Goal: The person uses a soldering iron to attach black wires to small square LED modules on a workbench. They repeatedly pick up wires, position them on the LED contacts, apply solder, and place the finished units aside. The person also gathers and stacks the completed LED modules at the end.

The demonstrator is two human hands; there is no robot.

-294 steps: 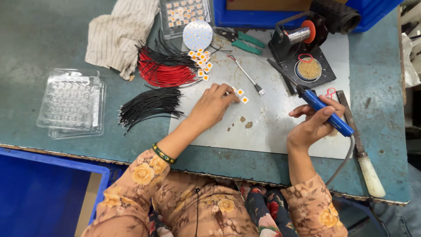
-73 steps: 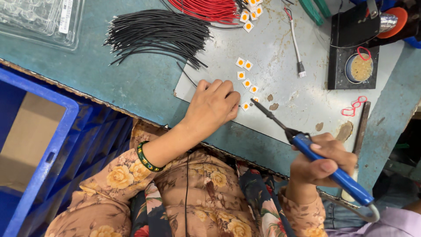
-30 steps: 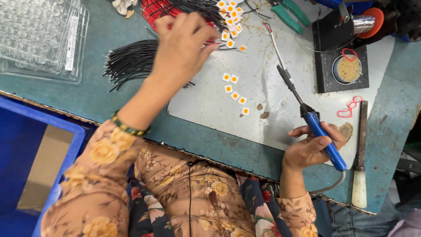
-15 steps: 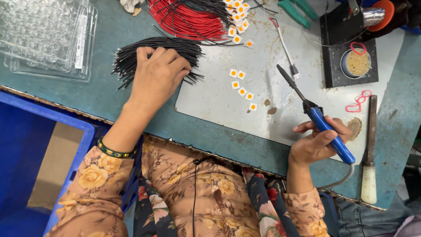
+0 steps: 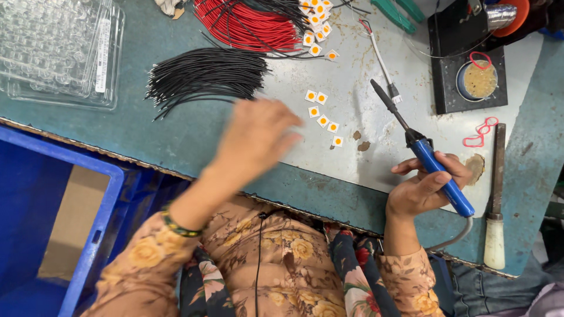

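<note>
Two hands: right hand (image 5: 424, 191) fingers clenched on blue soldering iron (image 5: 424, 154); left hand (image 5: 258, 136) blurred, grip unclear, beside black wires (image 5: 205, 76).

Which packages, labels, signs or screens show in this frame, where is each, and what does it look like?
Clear plastic blister trays: stacked at the bench's far left corner, rectangular, see-through, many small pockets.
Label strip: on the trays' right edge, narrow, white with dark print.
Cardboard sheet: inside the blue crate at lower left, flat, brown, plain.
No signs or screens visible.
</note>
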